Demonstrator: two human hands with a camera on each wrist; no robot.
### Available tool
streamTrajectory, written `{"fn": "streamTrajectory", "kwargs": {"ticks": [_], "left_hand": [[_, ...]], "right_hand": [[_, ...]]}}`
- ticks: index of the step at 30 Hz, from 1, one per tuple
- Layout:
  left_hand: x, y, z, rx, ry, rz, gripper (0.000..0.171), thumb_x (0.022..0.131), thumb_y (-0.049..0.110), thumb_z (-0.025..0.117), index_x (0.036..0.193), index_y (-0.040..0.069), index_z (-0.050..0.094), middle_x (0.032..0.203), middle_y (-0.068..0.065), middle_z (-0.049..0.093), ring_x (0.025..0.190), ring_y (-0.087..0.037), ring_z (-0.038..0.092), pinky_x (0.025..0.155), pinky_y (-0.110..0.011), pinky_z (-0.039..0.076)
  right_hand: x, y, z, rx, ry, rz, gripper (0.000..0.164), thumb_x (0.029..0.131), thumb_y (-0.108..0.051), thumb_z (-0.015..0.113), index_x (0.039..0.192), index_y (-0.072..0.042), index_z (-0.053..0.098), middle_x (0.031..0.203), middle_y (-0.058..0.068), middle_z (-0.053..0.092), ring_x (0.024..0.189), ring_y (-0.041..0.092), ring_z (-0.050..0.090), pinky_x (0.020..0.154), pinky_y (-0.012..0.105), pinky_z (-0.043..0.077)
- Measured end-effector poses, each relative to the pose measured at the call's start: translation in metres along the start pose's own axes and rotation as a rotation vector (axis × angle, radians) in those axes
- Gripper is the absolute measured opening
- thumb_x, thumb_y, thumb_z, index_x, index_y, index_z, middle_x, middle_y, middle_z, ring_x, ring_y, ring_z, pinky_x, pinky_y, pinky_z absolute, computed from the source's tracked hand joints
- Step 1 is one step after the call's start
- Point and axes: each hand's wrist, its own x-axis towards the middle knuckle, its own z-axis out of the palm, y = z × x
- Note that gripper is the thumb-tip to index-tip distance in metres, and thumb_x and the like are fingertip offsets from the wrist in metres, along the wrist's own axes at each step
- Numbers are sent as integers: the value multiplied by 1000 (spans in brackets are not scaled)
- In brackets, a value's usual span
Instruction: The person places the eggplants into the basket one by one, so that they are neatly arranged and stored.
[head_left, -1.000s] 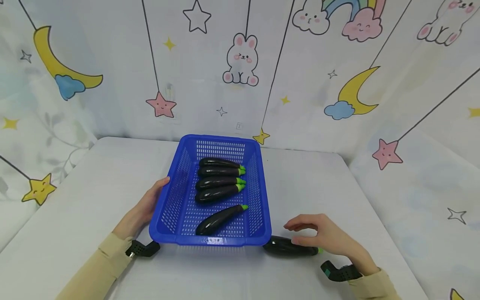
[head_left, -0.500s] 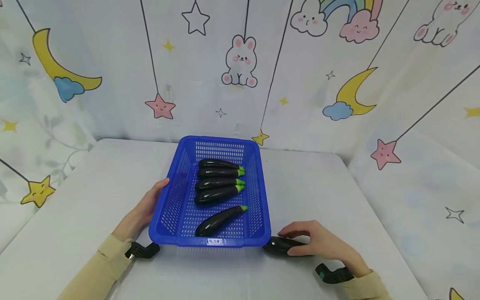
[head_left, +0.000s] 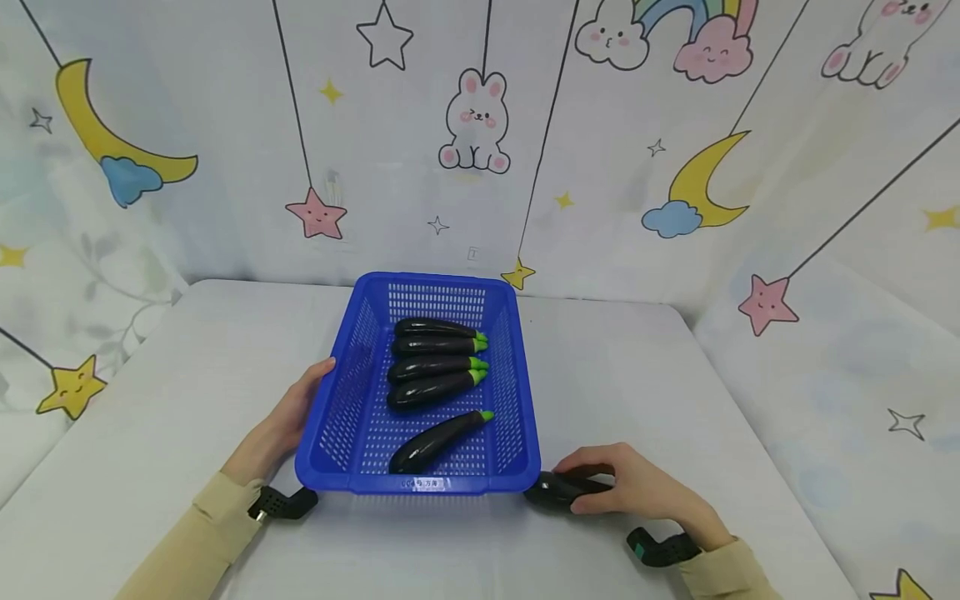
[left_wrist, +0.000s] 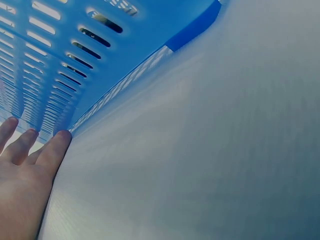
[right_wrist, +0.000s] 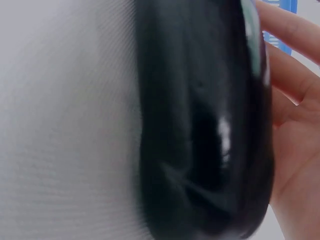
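In the head view, a blue slatted plastic basket (head_left: 442, 483) holds several glossy black eggplants (head_left: 438, 390) with green stem ends. My left hand (head_left: 288, 412) lies along the basket's left side. The left wrist view shows that hand's fingers (left_wrist: 55, 150) nearly straight, tips at the slatted wall. To the right of the basket's near corner, one more eggplant (head_left: 551, 492) lies on the table, its stem end hidden beneath my right hand (head_left: 630, 483). My right thumb and fingers grip it from both sides. It fills the middle of the right wrist view, dark and shiny.
A white cloth-covered table (head_left: 600, 375) carries the basket. Behind it hangs a pale curtain (head_left: 420, 108) printed with moons, stars and rabbits. Each wrist wears a black camera band (head_left: 283, 502), below beige sleeves (head_left: 191, 542).
My right hand has come down and leftward onto the eggplant beside the basket, its fingers closing around it. My left hand keeps its place at the basket.
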Motion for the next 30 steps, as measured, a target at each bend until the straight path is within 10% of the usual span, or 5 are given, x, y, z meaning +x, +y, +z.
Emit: {"fn": "streamTrajectory", "kwargs": {"ticks": [16, 30], "left_hand": [[0, 0, 0, -5, 3, -13, 75, 106, 49, 29, 158, 8, -6, 126, -8, 55, 104, -17, 62, 83, -34, 56], [-2, 1, 1, -47, -53, 17, 60, 107, 46, 27, 155, 12, 14, 123, -6, 61, 104, -18, 65, 83, -33, 57]], "right_hand": [[-1, 0, 2, 15, 9, 17, 38, 90, -24, 77, 126, -16, 67, 123, 1, 70, 109, 20, 65, 94, 30, 54], [-2, 2, -4, -11, 30, 3, 39, 90, -25, 77, 127, -21, 66, 123, -5, 68, 110, 14, 65, 93, 27, 54]]}}
